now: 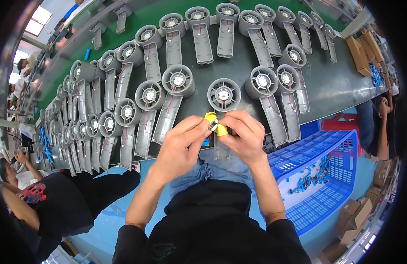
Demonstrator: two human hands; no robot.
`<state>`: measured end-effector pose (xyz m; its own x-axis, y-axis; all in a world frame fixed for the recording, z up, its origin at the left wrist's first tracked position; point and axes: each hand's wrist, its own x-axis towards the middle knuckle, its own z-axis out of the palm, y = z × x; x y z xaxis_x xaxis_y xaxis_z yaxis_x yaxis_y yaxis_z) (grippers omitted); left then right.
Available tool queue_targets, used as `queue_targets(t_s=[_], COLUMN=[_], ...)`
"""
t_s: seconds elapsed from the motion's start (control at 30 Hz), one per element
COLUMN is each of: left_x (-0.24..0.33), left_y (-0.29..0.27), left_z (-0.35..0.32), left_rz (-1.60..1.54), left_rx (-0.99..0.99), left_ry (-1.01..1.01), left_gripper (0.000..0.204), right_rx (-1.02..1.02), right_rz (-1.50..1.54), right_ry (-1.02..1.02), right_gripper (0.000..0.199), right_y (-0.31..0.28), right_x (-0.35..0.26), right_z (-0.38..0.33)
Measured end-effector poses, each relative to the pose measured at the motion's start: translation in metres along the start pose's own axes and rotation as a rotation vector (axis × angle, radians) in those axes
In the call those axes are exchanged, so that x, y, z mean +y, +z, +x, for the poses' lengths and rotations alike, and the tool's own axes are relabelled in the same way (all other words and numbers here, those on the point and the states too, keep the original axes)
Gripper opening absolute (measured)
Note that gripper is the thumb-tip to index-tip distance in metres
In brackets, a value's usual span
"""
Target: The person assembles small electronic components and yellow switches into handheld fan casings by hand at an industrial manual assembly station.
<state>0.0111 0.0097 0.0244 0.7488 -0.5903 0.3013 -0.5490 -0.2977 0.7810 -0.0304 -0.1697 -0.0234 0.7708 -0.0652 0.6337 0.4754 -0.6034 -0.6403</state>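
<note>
My left hand (183,143) and my right hand (244,135) meet close together, fingers pinched. Between the fingertips is a small silvery part (213,125) with a ridged edge; its exact kind is too small to tell. Yellow material (222,130) shows at the fingertips of both hands; whether it is tape or finger covers, I cannot tell. Just beyond lies a grey fan housing (224,105) with a round, spoked head and a white-centred motor. Its handle runs under my hands, which hide much of it. A bit of blue (206,142) shows below my left fingers.
Several similar grey fan housings (198,42) with open handles and red wires stand in rows on the dark green table (300,112). At right, a blue plastic crate (317,211) holds small blue and metal parts. Cardboard boxes (359,57) and co-workers (45,207) are at the sides.
</note>
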Motion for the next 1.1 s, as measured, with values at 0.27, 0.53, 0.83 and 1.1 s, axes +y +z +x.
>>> queue_targets(t_s=[0.27, 0.53, 0.83, 1.1], left_x=[0.008, 0.006, 0.012, 0.031], left_y=[-0.008, -0.009, 0.001, -0.070], left_z=[0.004, 0.010, -0.003, 0.061], left_rz=[0.017, 0.016, -0.109, -0.479], left_rx=[-0.083, -0.112, 0.059, 0.021], left_ry=[-0.036, 0.013, -0.162, -0.260], left_gripper=[0.020, 0.020, 0.021, 0.023], right_rx=[0.014, 0.044, 0.093, -0.031], right_rz=[-0.040, -0.032, 0.130, 0.224], right_ry=[-0.031, -0.058, 0.728, 0.760], right_gripper=[0.033, 0.031, 0.035, 0.028], right_y=[0.000, 0.000, -0.002, -0.047], right_x=[0.002, 0.005, -0.049, -0.075], right_z=[-0.006, -0.001, -0.036, 0.071])
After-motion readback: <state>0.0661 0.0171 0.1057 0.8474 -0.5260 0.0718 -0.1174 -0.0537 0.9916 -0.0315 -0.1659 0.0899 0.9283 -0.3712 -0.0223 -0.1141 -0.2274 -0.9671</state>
